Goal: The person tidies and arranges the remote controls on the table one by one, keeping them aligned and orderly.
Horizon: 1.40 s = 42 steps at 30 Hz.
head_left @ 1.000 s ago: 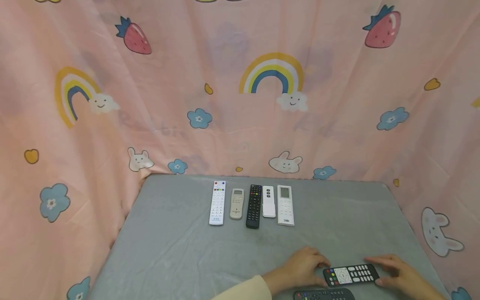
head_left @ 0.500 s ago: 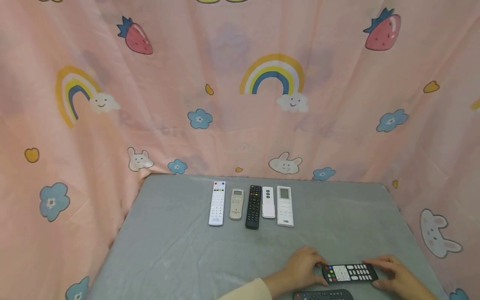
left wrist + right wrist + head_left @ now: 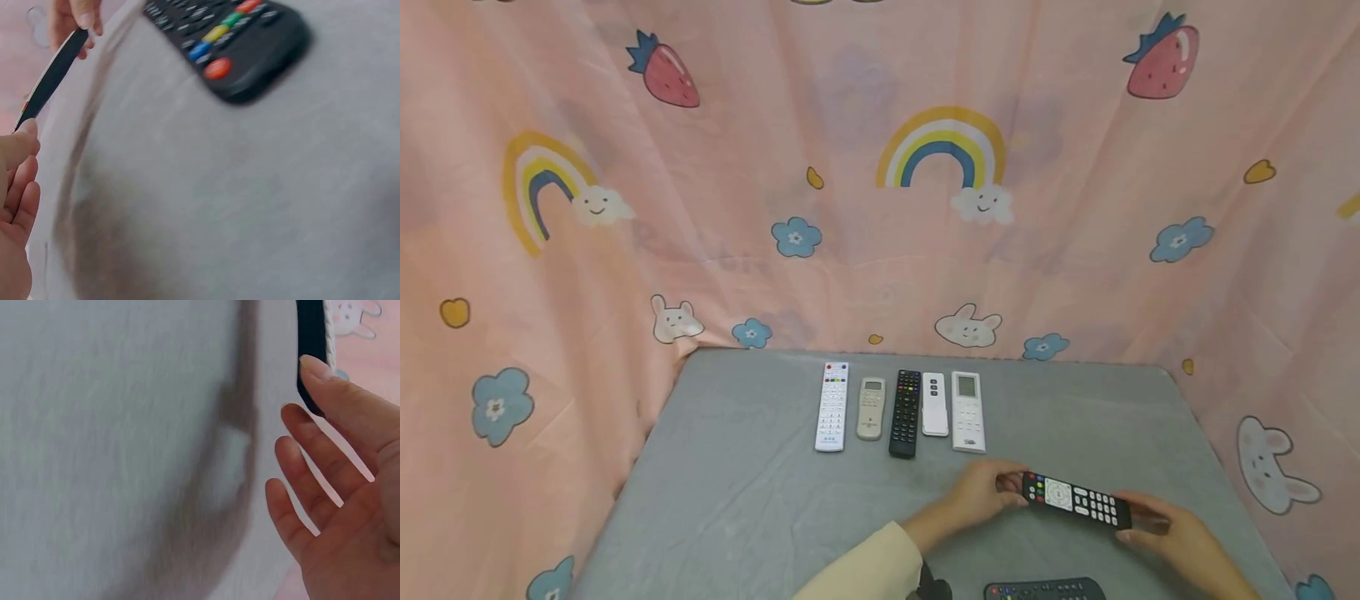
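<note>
Both hands hold a black remote control (image 3: 1078, 502) with white number buttons, one at each end, above the grey cloth. My left hand (image 3: 973, 496) pinches the end with the coloured buttons. At the opposite end, my right hand (image 3: 1172, 533) grips between thumb and fingers. In the left wrist view the held remote (image 3: 53, 75) appears edge-on, clear of the surface. The right wrist view shows the thumb of the right hand (image 3: 350, 487) pressed on the remote's edge (image 3: 311, 337), three fingers spread loosely. A second black remote (image 3: 1045, 590) lies nearer the person, partly cut off by the frame.
Toward the back of the grey table (image 3: 737, 500) stands a row: a white remote (image 3: 832, 408), a small beige one (image 3: 871, 408), a black one (image 3: 905, 414), a slim white one (image 3: 935, 404) and a white one with a display (image 3: 968, 412). A pink printed curtain (image 3: 850, 275) surrounds it.
The black remote with white buttons has been lifted from the table and moved away from the person, slightly left, now slanted. Both hands have moved with it, the right hand now gripping its end.
</note>
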Each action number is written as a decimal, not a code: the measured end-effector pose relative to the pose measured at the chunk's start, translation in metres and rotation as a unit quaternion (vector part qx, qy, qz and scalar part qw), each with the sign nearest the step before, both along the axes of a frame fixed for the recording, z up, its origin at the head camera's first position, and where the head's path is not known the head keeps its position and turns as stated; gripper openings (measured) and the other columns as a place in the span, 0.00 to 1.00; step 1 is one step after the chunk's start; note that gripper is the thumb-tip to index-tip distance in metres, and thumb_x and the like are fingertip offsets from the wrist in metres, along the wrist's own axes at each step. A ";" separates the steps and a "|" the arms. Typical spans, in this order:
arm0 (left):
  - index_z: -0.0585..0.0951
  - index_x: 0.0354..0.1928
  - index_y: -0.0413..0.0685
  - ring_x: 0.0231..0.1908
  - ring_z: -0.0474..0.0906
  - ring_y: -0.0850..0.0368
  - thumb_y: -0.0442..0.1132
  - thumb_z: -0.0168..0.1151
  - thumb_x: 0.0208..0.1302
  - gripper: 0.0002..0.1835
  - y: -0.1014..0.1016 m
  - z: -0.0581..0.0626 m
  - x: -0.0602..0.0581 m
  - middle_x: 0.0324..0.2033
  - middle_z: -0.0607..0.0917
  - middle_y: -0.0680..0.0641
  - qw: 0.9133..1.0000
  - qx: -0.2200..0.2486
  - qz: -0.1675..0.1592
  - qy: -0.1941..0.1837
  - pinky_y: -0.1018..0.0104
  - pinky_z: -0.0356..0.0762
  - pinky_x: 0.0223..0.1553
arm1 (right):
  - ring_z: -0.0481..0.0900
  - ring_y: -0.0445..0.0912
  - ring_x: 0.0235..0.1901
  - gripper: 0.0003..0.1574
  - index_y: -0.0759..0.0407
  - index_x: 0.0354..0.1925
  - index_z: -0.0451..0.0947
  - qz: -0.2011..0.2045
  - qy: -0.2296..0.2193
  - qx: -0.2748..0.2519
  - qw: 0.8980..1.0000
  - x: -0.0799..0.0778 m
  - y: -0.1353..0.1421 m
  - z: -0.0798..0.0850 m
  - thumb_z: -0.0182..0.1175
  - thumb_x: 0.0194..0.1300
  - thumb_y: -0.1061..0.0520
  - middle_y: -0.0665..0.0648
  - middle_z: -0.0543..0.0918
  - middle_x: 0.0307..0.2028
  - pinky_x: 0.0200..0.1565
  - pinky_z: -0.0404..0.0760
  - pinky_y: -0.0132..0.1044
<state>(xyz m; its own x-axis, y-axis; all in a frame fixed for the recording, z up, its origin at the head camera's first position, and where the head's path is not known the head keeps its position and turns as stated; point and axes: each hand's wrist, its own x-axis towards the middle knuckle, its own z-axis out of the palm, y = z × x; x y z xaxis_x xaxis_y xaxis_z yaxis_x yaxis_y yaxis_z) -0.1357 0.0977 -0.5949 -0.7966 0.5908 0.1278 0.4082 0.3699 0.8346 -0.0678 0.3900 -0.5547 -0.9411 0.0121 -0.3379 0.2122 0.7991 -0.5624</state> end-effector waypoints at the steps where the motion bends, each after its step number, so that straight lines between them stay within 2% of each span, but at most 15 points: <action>1: 0.81 0.58 0.44 0.33 0.78 0.79 0.35 0.72 0.56 0.25 -0.001 0.001 -0.004 0.37 0.90 0.51 1.000 0.010 0.010 -0.007 0.86 0.76 0.34 | 0.82 0.62 0.50 0.47 0.63 0.62 0.74 -0.005 0.007 -0.009 1.000 -0.001 -0.003 0.001 0.74 0.51 0.40 0.71 0.80 0.56 0.47 0.82 0.56; 5: 0.83 0.55 0.44 0.30 0.80 0.78 0.33 0.71 0.56 0.22 -0.006 0.006 -0.020 0.36 0.91 0.50 0.998 0.032 0.049 0.007 0.86 0.77 0.32 | 0.85 0.55 0.46 0.47 0.66 0.63 0.71 -0.027 0.025 -0.039 0.999 -0.003 -0.017 0.004 0.74 0.52 0.44 0.70 0.82 0.52 0.45 0.85 0.47; 9: 0.85 0.52 0.44 0.31 0.82 0.76 0.34 0.71 0.57 0.19 -0.011 0.014 -0.036 0.37 0.91 0.48 0.996 0.047 0.080 0.009 0.85 0.78 0.32 | 0.84 0.39 0.38 0.46 0.66 0.62 0.70 -0.043 0.050 -0.064 0.996 -0.006 -0.035 0.003 0.75 0.52 0.45 0.67 0.84 0.50 0.39 0.84 0.33; 12: 0.85 0.51 0.43 0.31 0.83 0.74 0.33 0.71 0.58 0.17 -0.015 0.021 -0.045 0.38 0.91 0.46 0.994 0.061 0.093 -0.007 0.83 0.79 0.32 | 0.81 0.32 0.34 0.44 0.63 0.62 0.70 -0.046 0.078 -0.085 0.992 -0.007 -0.048 0.001 0.75 0.53 0.47 0.65 0.85 0.47 0.37 0.82 0.29; 13: 0.86 0.50 0.43 0.31 0.83 0.74 0.33 0.70 0.58 0.16 -0.016 0.023 -0.049 0.38 0.91 0.46 0.994 0.060 0.096 -0.002 0.83 0.79 0.32 | 0.80 0.31 0.33 0.44 0.61 0.63 0.70 -0.046 0.087 -0.085 0.992 -0.008 -0.052 0.000 0.75 0.53 0.46 0.63 0.86 0.46 0.36 0.81 0.29; 18: 0.86 0.50 0.44 0.33 0.83 0.73 0.33 0.70 0.59 0.15 -0.016 0.027 -0.064 0.40 0.91 0.46 0.991 0.063 0.111 -0.028 0.82 0.79 0.34 | 0.80 0.33 0.31 0.44 0.55 0.65 0.71 -0.042 0.112 -0.097 0.988 -0.014 -0.067 -0.002 0.75 0.52 0.47 0.59 0.87 0.42 0.34 0.80 0.30; 21: 0.85 0.51 0.46 0.35 0.84 0.71 0.33 0.69 0.59 0.16 -0.015 0.029 -0.073 0.41 0.91 0.47 0.988 0.058 0.129 -0.059 0.82 0.79 0.35 | 0.81 0.33 0.31 0.44 0.55 0.65 0.72 -0.040 0.123 -0.103 0.986 -0.020 -0.076 -0.006 0.76 0.51 0.48 0.59 0.88 0.40 0.34 0.80 0.30; 24: 0.85 0.52 0.46 0.37 0.85 0.68 0.32 0.68 0.60 0.17 -0.015 0.031 -0.080 0.42 0.90 0.47 0.987 0.045 0.139 -0.071 0.81 0.79 0.36 | 0.80 0.33 0.30 0.45 0.56 0.65 0.73 -0.039 0.131 -0.103 0.985 -0.027 -0.084 -0.011 0.76 0.51 0.48 0.58 0.88 0.39 0.35 0.80 0.29; 31: 0.83 0.54 0.43 0.42 0.86 0.61 0.30 0.64 0.63 0.17 -0.015 0.036 -0.092 0.43 0.89 0.46 0.988 0.012 0.142 -0.059 0.79 0.80 0.41 | 0.81 0.33 0.28 0.42 0.60 0.62 0.75 -0.032 0.167 -0.127 0.977 -0.039 -0.096 -0.019 0.77 0.49 0.57 0.60 0.89 0.35 0.33 0.80 0.29; 37: 0.83 0.53 0.46 0.43 0.85 0.63 0.31 0.64 0.63 0.17 -0.011 0.035 -0.100 0.43 0.89 0.49 0.985 -0.024 0.166 -0.041 0.77 0.80 0.45 | 0.83 0.34 0.29 0.41 0.59 0.62 0.75 -0.028 0.163 -0.107 0.980 -0.046 -0.101 -0.020 0.76 0.51 0.53 0.57 0.89 0.34 0.33 0.79 0.29; 42: 0.84 0.54 0.46 0.42 0.84 0.62 0.31 0.64 0.63 0.16 -0.005 0.037 -0.106 0.42 0.89 0.49 0.985 -0.050 0.165 -0.014 0.76 0.81 0.44 | 0.84 0.35 0.28 0.41 0.60 0.62 0.75 -0.024 0.176 -0.094 0.980 -0.052 -0.100 -0.024 0.76 0.50 0.54 0.56 0.90 0.32 0.33 0.80 0.29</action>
